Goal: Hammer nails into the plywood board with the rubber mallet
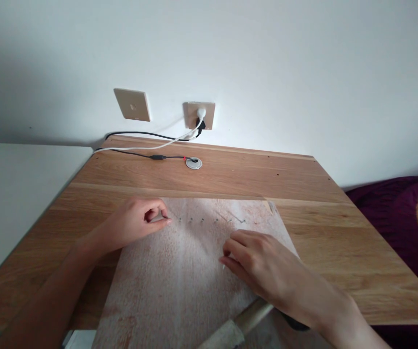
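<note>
A pale, reddish-stained board [180,286] lies on the wooden table [321,242] in front of me. A row of several small nails [209,220] stands along its far edge. My left hand [136,224] rests at the left end of that row, thumb and forefinger pinched together on something too small to make out. My right hand [258,264] lies on the board's right part with fingers curled, tips pressed to the surface; what it holds, if anything, is hidden. A light wooden handle [243,322] pokes out under my right wrist.
Black and white cables [151,145] run from a wall socket [199,115] to a round grommet [193,163] at the table's back. A blank wall plate [132,104] is left of it. A white surface [12,194] adjoins on the left, purple bedding [401,213] on the right.
</note>
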A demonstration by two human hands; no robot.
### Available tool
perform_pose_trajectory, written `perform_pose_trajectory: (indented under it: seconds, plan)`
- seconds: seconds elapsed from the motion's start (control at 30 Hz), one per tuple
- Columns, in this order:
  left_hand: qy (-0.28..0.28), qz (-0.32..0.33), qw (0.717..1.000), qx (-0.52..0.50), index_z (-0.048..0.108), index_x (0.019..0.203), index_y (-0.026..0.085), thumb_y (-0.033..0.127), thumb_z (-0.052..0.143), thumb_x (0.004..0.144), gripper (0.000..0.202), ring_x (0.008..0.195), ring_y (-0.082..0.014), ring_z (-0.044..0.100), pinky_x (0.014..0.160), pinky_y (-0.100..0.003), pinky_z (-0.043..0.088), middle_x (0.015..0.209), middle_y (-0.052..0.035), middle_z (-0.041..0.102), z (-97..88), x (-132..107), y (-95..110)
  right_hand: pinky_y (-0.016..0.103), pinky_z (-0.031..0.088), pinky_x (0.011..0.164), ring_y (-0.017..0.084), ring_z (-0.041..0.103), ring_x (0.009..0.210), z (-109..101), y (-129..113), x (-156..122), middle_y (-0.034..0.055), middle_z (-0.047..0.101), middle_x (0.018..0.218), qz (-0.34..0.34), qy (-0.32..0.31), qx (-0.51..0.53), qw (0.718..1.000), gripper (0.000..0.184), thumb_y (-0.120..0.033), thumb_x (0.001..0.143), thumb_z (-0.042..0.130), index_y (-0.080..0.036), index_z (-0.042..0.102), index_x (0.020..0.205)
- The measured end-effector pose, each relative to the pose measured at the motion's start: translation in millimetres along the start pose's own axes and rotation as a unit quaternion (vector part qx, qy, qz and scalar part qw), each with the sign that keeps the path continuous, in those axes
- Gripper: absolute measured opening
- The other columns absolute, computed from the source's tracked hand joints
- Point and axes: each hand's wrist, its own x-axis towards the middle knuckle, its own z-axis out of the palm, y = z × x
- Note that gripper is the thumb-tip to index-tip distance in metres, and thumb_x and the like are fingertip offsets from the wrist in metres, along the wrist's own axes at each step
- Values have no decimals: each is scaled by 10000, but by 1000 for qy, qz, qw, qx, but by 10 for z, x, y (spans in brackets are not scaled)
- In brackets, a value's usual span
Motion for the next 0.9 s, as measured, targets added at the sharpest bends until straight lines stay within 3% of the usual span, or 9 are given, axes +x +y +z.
perform_pose_trajectory:
  seconds: [0.13,0.33,0.67,0.9]
  plan:
    - [-11,3,1000,-11,723,813,198,443,681,911,268,579,-116,432,570,-252,331,629,55,487,5,-4,25,360,359,641,200,614,683,91,33,-12,3,659,788,-10,-15,-19,1000,234,-151,1096,583,-230,599,876]
    - [-8,19,999,-24,697,794,197,420,693,904,249,621,-139,530,597,-260,382,661,23,607,17,8,74,352,349,645,193,599,681,55,1,14,-1,658,799,-4,-32,-7,999,248,-154,1121,549,-230,577,886]
    - [-9,44,999,-24,719,862,214,405,696,926,203,699,-172,645,669,-290,489,775,-4,728,40,6,76,332,465,706,201,668,750,-17,68,111,39,687,867,80,28,61,995,199,-101,1094,524,-186,633,951]
    - [-39,54,997,-36,798,967,224,343,655,955,186,769,-173,699,720,-290,528,909,-20,803,-13,7,54,306,495,729,198,714,811,-3,124,130,69,756,963,69,38,104,992,223,-95,1071,544,-193,715,967]
